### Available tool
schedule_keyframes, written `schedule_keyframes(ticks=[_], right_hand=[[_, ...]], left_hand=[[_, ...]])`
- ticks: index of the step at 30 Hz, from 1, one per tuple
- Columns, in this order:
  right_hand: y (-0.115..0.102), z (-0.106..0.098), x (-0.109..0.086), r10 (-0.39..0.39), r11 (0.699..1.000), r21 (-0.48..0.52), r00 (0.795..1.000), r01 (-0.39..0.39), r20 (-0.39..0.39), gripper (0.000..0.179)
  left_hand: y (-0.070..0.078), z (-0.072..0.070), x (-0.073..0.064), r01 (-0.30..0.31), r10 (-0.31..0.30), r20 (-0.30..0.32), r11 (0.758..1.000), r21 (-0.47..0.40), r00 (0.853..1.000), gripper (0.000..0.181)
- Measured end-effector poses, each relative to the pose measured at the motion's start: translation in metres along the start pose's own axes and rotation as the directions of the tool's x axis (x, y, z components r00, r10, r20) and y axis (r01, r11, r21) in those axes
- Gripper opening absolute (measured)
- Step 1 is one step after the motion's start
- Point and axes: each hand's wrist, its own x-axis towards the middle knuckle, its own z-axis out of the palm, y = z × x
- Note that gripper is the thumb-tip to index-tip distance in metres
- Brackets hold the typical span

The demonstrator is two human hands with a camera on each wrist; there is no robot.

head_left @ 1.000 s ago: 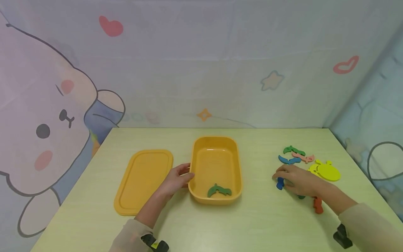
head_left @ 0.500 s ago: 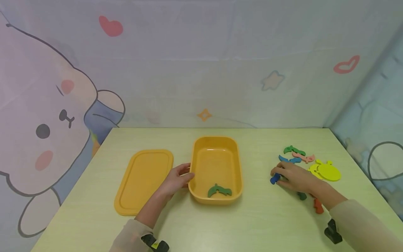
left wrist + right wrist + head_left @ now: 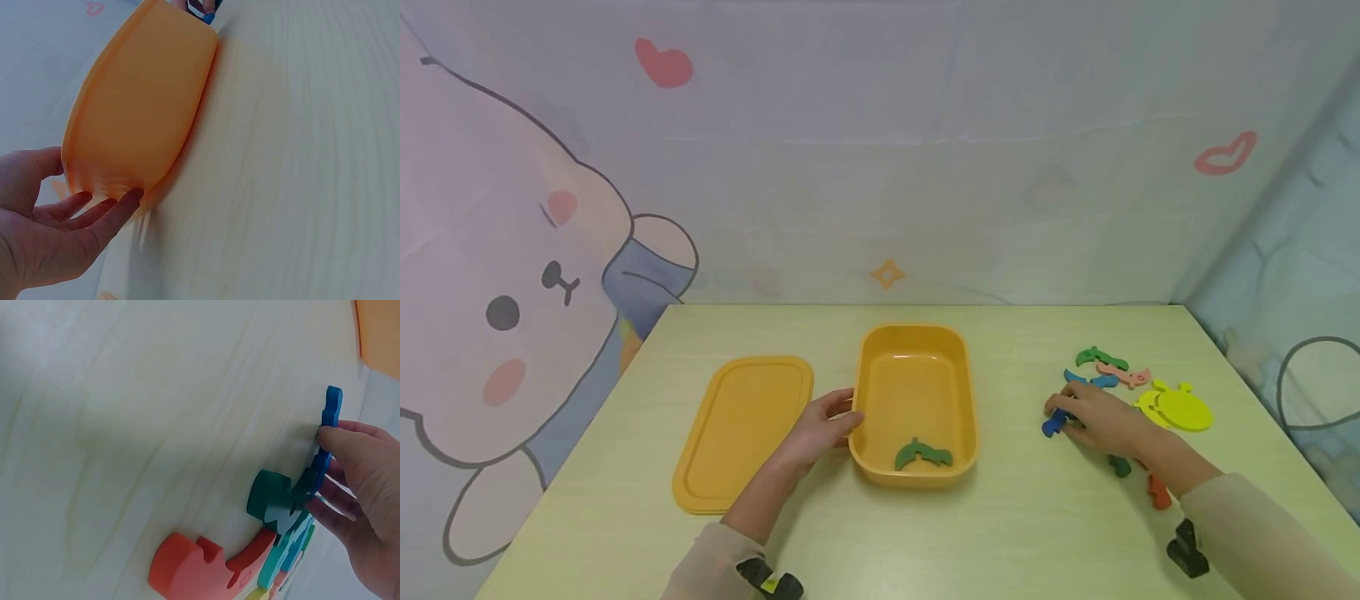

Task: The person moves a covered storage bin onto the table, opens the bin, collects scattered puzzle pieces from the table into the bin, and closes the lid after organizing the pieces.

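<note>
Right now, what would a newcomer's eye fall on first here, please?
Probably the yellow bin in the middle of the head view, a green piece inside its near end. Next, to its right, the right grip pinching a dark blue piece, then the bright yellow shapes farther right.

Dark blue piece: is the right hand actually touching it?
Touching. The right wrist view shows it: the right hand pinches the dark blue piece, its thumb lying across the piece.

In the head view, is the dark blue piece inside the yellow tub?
No: the right hand holds the dark blue piece outside, to the right of the yellow tub.
</note>
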Motion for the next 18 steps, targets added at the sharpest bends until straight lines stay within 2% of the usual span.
schedule_keyframes(ticks=[4,11,18], right_hand=[[-0.0015,0.0007,0.0027,0.041,0.999,-0.015,0.999,-0.041,0.023,0.028],[0.0008,0.005,0.0063,0.026,0.999,-0.035,1.0,-0.026,-0.012,0.026],[0.0016,0.0085,0.0106,0.045,0.998,-0.04,0.999,-0.046,-0.03,0.026]], left_hand=[[-0.0003,0.0,-0.0005,0.001,-0.001,-0.001,1.0,0.001,1.0,0.046],[-0.0027,0.0001,0.0011,-0.007,0.007,0.003,1.0,-0.015,1.0,0.048],[-0.0039,-0.0015,0.0008,-0.009,0.009,-0.001,1.0,-0.016,1.0,0.049]])
